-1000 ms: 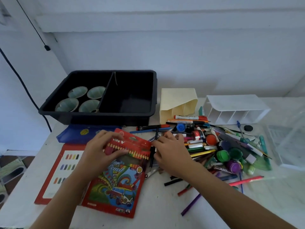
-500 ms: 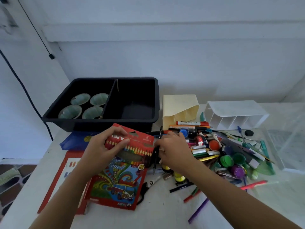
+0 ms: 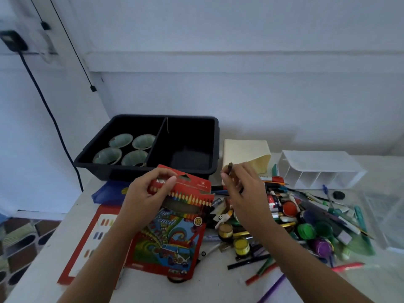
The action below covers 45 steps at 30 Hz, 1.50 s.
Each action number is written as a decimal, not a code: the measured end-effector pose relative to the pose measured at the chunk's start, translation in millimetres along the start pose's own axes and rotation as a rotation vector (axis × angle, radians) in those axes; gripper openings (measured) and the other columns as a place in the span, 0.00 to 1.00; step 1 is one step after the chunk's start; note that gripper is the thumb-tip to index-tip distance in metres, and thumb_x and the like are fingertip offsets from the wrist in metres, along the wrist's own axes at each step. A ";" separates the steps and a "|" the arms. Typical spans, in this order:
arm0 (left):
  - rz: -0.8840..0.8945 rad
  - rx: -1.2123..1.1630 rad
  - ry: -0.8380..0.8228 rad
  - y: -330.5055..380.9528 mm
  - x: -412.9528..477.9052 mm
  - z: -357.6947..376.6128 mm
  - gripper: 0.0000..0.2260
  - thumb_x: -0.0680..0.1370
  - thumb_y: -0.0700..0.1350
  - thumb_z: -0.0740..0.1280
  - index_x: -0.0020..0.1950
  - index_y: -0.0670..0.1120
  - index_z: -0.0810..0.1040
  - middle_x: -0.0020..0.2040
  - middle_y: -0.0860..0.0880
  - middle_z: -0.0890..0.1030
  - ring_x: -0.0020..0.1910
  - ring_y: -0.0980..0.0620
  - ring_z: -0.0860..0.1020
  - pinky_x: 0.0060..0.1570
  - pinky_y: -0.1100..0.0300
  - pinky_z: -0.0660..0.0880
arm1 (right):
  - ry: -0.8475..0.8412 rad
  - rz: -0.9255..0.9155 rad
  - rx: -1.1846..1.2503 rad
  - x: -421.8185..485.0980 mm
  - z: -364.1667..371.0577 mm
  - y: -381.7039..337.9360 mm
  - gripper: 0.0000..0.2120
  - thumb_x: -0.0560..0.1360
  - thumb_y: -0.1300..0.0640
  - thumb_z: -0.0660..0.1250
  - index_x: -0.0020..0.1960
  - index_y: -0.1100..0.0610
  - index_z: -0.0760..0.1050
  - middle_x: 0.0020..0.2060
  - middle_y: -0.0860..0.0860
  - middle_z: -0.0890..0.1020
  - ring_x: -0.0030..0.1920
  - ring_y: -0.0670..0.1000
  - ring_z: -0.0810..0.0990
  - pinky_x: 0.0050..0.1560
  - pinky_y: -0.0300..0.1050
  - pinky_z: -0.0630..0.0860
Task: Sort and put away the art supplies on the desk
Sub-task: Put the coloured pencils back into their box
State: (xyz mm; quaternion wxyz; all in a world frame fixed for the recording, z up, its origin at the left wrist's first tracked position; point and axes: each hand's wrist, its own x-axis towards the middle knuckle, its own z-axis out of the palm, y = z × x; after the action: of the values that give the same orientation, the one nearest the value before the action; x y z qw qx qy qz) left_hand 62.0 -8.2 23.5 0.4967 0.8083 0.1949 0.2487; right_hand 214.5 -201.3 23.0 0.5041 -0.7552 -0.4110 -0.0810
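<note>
Pencil box (image 3: 175, 232) rose (left hand (image 3: 146, 193)); right hand (image 3: 242, 193) lifted dark pencil (image 3: 230, 167).

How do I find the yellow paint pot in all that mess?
Start at the red pencil box the left hand holds in front of the black tray. Just right of the box's lower half, at the pile's near edge, sits the yellow pot. Its lid is the only bright yellow one; the gold pot just behind is duller, others green, purple or red.
</note>
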 end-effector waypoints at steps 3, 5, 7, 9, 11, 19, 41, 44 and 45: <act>0.013 0.033 -0.013 2.1 -0.1 3.4 0.10 0.83 0.56 0.64 0.52 0.54 0.82 0.46 0.52 0.85 0.46 0.54 0.84 0.39 0.52 0.83 | 0.033 0.083 0.157 7.2 -4.2 -6.6 0.04 0.83 0.53 0.62 0.51 0.48 0.74 0.43 0.42 0.76 0.45 0.44 0.77 0.46 0.34 0.74; 0.006 0.059 -0.022 0.8 -1.6 6.2 0.11 0.84 0.55 0.62 0.53 0.53 0.83 0.46 0.53 0.85 0.46 0.55 0.84 0.40 0.52 0.82 | 0.071 0.253 0.413 11.0 -5.1 -8.4 0.04 0.83 0.53 0.61 0.52 0.50 0.75 0.40 0.46 0.80 0.43 0.49 0.81 0.47 0.45 0.80; -0.001 0.085 -0.032 -2.7 -3.8 8.7 0.09 0.83 0.53 0.62 0.54 0.54 0.82 0.48 0.56 0.84 0.48 0.57 0.83 0.40 0.53 0.82 | 0.132 0.433 0.703 13.1 -5.5 -6.6 0.05 0.83 0.56 0.62 0.52 0.54 0.76 0.39 0.47 0.81 0.43 0.52 0.82 0.47 0.48 0.81; -0.020 0.070 -0.038 -6.2 -6.6 11.1 0.08 0.84 0.50 0.63 0.55 0.55 0.82 0.49 0.56 0.83 0.48 0.55 0.82 0.41 0.53 0.82 | 0.140 0.575 0.969 11.9 -5.8 -2.5 0.07 0.82 0.57 0.62 0.54 0.59 0.76 0.42 0.52 0.81 0.44 0.56 0.81 0.49 0.51 0.80; -0.052 0.005 -0.043 -6.8 -9.4 13.4 0.09 0.85 0.46 0.62 0.56 0.55 0.82 0.50 0.55 0.83 0.48 0.54 0.82 0.41 0.54 0.83 | 0.086 0.652 1.068 9.2 -5.0 1.5 0.09 0.81 0.56 0.63 0.55 0.61 0.76 0.43 0.54 0.81 0.44 0.56 0.81 0.48 0.50 0.79; -0.077 -0.085 -0.080 0.4 -17.1 10.3 0.10 0.79 0.56 0.67 0.60 0.59 0.79 0.54 0.60 0.82 0.50 0.55 0.85 0.38 0.60 0.83 | -0.287 0.613 0.692 10.7 13.9 -6.1 0.10 0.80 0.52 0.66 0.53 0.58 0.79 0.44 0.51 0.85 0.47 0.50 0.84 0.47 0.42 0.78; -0.138 -0.297 -0.013 -6.7 -28.0 3.6 0.30 0.73 0.47 0.77 0.69 0.61 0.65 0.55 0.59 0.82 0.52 0.47 0.86 0.41 0.53 0.84 | -0.489 0.398 0.463 27.1 12.7 -6.3 0.09 0.83 0.53 0.61 0.53 0.58 0.74 0.40 0.52 0.83 0.41 0.56 0.81 0.41 0.45 0.79; -0.154 -0.348 0.053 -6.1 -25.6 3.0 0.30 0.71 0.46 0.78 0.65 0.61 0.65 0.53 0.49 0.86 0.48 0.43 0.87 0.40 0.54 0.84 | -0.427 0.398 0.562 28.7 9.4 0.0 0.14 0.81 0.56 0.66 0.63 0.47 0.68 0.42 0.58 0.85 0.41 0.59 0.82 0.46 0.54 0.81; -0.153 -0.351 0.063 -4.9 -24.1 1.7 0.30 0.71 0.45 0.78 0.64 0.61 0.65 0.52 0.47 0.86 0.47 0.42 0.87 0.40 0.54 0.84 | -0.464 0.382 0.549 30.0 8.1 0.4 0.16 0.80 0.55 0.66 0.64 0.45 0.67 0.42 0.57 0.85 0.42 0.57 0.83 0.47 0.54 0.82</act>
State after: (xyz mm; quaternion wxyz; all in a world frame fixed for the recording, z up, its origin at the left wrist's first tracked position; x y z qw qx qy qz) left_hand 43.4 -20.9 13.4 0.6413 0.6839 0.2249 0.2654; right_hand 231.9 -178.5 34.9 0.5869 -0.6536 -0.3724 0.2994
